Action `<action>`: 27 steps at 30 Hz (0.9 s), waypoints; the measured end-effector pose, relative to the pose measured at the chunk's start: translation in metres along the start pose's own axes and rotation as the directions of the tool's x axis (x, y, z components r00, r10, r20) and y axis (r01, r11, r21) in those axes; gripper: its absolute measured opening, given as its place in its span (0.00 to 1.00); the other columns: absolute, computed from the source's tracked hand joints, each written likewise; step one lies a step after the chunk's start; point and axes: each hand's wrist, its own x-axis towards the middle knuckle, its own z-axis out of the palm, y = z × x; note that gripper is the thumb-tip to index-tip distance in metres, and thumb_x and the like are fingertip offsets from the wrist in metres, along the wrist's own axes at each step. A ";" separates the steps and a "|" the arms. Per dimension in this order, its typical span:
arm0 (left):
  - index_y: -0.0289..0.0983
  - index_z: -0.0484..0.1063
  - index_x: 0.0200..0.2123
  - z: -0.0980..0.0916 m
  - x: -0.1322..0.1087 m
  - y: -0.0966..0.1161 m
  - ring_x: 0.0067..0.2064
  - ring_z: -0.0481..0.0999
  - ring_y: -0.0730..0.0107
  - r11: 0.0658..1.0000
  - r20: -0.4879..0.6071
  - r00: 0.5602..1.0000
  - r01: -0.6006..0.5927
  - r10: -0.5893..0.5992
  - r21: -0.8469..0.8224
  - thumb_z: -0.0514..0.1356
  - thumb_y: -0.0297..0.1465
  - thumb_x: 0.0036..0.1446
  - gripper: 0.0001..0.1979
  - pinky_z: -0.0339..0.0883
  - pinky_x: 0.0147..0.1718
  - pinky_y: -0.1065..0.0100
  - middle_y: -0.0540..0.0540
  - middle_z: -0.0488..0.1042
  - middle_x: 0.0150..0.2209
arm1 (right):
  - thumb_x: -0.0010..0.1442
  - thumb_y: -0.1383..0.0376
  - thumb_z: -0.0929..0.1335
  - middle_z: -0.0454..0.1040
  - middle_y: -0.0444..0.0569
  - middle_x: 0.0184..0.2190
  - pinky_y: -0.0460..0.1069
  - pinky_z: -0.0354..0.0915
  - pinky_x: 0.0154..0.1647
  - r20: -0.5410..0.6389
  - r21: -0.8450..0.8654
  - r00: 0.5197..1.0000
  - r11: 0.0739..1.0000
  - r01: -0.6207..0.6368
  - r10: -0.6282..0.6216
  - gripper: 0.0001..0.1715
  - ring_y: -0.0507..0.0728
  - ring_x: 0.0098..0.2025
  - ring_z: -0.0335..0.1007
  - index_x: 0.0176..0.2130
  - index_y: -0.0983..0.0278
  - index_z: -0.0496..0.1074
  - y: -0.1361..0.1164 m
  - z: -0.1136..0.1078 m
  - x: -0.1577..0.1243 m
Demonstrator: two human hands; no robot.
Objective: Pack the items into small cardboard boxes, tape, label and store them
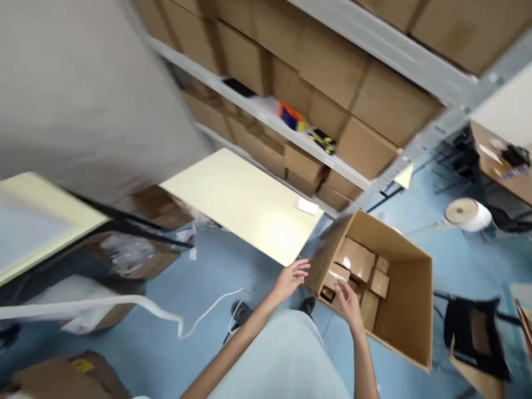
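My left hand point(292, 278) hangs in the air beside the large open cardboard box point(409, 299), near the corner of a pale yellow tabletop point(241, 199). Its fingers are spread and nothing lies in them. Over the box's near side is my right hand point(349, 303), fingers loosely stretched out, with no object visible in it. Several small taped cartons point(356, 259) lie inside the box, just past my right fingertips; whether I touch one I cannot tell. A small white item point(307, 206) rests on the tabletop.
Metal shelving point(361, 180) full of brown cartons rises behind the tabletop. A white strip point(145, 302) trails across the left. Open boxes with plastic point(128, 252) stand on the blue floor. To the right are a black chair point(474, 332) and a white roll point(467, 215).
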 end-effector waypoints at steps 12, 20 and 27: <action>0.38 0.78 0.59 -0.297 -0.201 0.103 0.51 0.84 0.58 0.937 -0.608 0.760 -0.341 0.230 -0.073 0.64 0.23 0.46 0.33 0.79 0.47 0.61 0.35 0.82 0.59 | 0.67 0.39 0.71 0.83 0.61 0.58 0.64 0.76 0.64 0.534 0.032 0.787 0.937 0.347 -0.309 0.35 0.70 0.62 0.81 0.57 0.62 0.82 -0.218 0.313 -0.063; 0.39 0.77 0.60 -0.397 -0.308 0.112 0.52 0.85 0.58 0.883 -0.886 0.426 -0.467 0.180 -0.045 0.67 0.29 0.53 0.29 0.79 0.55 0.56 0.37 0.82 0.60 | 0.65 0.37 0.71 0.85 0.60 0.56 0.66 0.78 0.63 0.789 0.053 0.529 0.891 0.450 -0.314 0.35 0.71 0.61 0.82 0.55 0.59 0.84 -0.293 0.468 -0.085; 0.38 0.76 0.59 -0.494 -0.344 0.126 0.51 0.86 0.58 0.881 -0.978 0.196 -0.472 0.074 -0.028 0.68 0.32 0.52 0.29 0.78 0.57 0.54 0.36 0.83 0.58 | 0.66 0.35 0.70 0.83 0.62 0.58 0.64 0.77 0.63 0.888 0.096 0.348 0.862 0.498 -0.300 0.40 0.71 0.62 0.81 0.58 0.62 0.82 -0.346 0.625 -0.084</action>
